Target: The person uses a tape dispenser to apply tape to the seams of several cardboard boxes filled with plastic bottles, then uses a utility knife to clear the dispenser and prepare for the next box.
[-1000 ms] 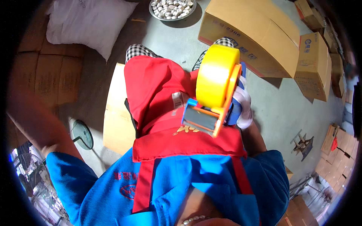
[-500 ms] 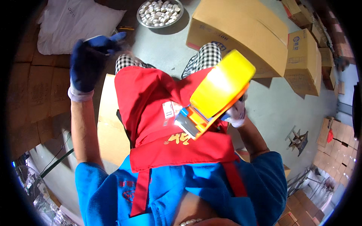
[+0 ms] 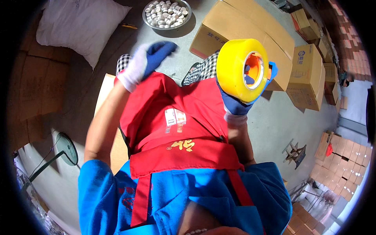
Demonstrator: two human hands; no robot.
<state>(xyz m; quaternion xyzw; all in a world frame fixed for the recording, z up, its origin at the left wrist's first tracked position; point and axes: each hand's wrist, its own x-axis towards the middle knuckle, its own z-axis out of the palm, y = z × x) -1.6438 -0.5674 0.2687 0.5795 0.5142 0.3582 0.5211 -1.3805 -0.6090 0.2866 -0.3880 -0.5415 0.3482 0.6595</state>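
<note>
In my right hand (image 3: 235, 106), gloved in blue and white, is a tape dispenser (image 3: 273, 71) with blue and orange parts. A wide roll of yellow packing tape (image 3: 234, 70) is mounted on it, its round core facing the right. The roll hides most of my right fingers; some blue glove shows through the core. My left hand (image 3: 147, 62), in a matching glove, hangs above my left knee with nothing in it. Its fingers point right, extended and slightly blurred. A large cardboard carton (image 3: 243, 23) lies just beyond the tape roll.
A metal bowl (image 3: 189, 17) of small white round pieces stands on the floor ahead. At the far left lies a stuffed white sack (image 3: 78, 29). Another carton (image 3: 307, 76) stands to the right, and stacked cartons (image 3: 43, 86) line the left. A small dark stand (image 3: 294, 154) sits right of me.
My left hand has swung right and inward toward my knee. The tape dispenser has turned in my right hand and risen slightly, so the roll's core now shows.
</note>
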